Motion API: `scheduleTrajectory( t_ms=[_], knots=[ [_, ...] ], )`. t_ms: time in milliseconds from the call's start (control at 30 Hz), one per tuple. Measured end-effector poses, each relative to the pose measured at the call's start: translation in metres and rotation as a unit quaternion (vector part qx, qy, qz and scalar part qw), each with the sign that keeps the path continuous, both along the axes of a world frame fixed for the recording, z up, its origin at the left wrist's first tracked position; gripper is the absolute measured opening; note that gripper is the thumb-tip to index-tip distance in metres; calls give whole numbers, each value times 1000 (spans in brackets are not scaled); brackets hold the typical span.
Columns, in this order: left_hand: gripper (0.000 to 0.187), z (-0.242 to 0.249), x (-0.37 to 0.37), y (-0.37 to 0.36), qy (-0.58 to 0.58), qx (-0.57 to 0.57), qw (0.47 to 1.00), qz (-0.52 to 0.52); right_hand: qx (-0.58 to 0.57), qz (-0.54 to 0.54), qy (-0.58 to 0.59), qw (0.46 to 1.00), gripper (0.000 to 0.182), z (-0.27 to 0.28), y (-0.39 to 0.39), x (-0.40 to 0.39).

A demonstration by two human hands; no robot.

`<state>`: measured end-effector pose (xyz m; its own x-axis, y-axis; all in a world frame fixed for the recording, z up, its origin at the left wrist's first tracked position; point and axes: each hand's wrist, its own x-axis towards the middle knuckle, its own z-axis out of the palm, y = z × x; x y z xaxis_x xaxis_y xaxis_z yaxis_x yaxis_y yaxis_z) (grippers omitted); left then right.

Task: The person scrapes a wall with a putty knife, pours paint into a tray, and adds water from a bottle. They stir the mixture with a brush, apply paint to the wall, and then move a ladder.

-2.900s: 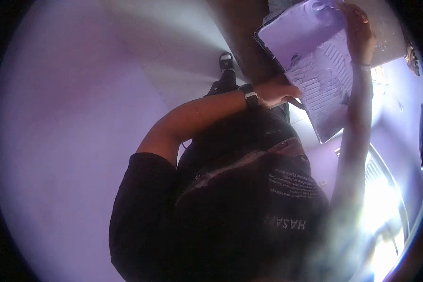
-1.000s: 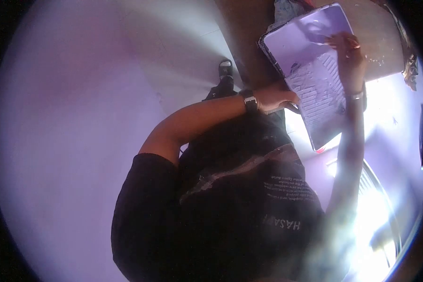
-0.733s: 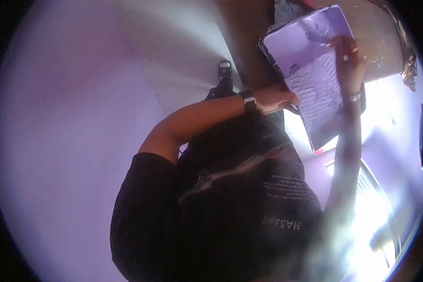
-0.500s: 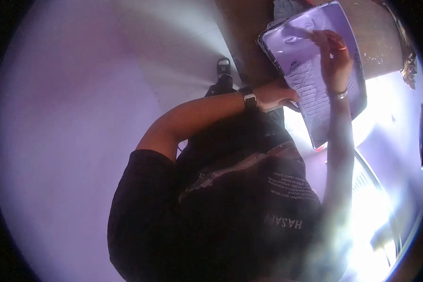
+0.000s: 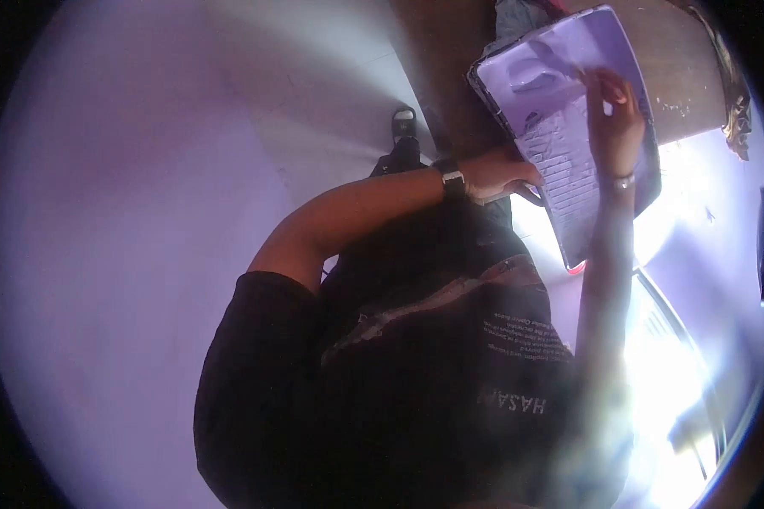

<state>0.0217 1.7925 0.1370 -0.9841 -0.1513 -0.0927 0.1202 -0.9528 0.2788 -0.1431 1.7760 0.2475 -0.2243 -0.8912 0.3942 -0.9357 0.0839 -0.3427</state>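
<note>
A paint tray [image 5: 569, 229] with a ribbed slope and a deep end coated in lilac paint [image 5: 526, 76] tilts at the upper right. My left hand [image 5: 501, 174], a dark watch on its wrist, is closed around the tray's near left side, thumb on the rim. Over the tray's deep end my right hand [image 5: 615, 114] has its fingers curled together as if pinching. A blurred, lilac-coloured shape lies by its fingertips, and I cannot make out what they hold. That wrist wears a thin metal bracelet.
A brown wooden surface [image 5: 679, 76] with pale paint specks is behind the tray. Crumpled grey cloth or plastic [image 5: 518, 19] touches its far edge. My sandalled foot [image 5: 405, 123] stands on the pale floor [image 5: 331, 110]. Bright light glares at the right.
My right hand has drawn back slightly toward me and to the right, away from the deep end. My left hand and the tray are nearly unchanged.
</note>
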Motion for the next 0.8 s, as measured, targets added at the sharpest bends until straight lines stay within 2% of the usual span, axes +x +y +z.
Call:
scheduleTrajectory(
  t_ms=[67,167,267,400,467,567,600,667,700,733,767,800],
  knots=[
    [35,0,-1,0,-9,1,1000,5,56,-17,-49,997,10,2,15,2],
    [34,-5,-4,4,11,6,1000,5,46,60,-178,981,13,1,21,35],
    [36,-8,-3,3,1,9,1000,1,15,82,-200,976,13,-10,-1,37],
    [40,-3,-2,-1,9,-10,1000,-3,-12,11,-40,999,15,2,-10,-1],
    [41,-1,0,-1,1,-7,1000,0,29,15,-62,998,14,3,5,-1],
    [41,2,1,-1,7,-1,1000,5,44,53,-228,971,17,8,20,25],
    [42,2,1,-2,8,-8,1000,2,45,51,-226,972,17,20,23,25],
    [42,4,3,-2,8,-14,1000,-3,25,14,-67,997,17,54,20,22],
    [43,6,4,-2,4,-9,1000,0,-28,14,-295,955,17,65,19,14],
    [44,7,4,-2,1,-4,1000,2,-81,14,-505,859,19,76,20,3],
    [44,5,3,-3,2,-5,1000,-1,-24,2,-188,982,21,97,21,-3],
    [45,1,2,-2,11,-8,1000,-14,38,-9,151,988,24,116,22,-5]
  ],
)
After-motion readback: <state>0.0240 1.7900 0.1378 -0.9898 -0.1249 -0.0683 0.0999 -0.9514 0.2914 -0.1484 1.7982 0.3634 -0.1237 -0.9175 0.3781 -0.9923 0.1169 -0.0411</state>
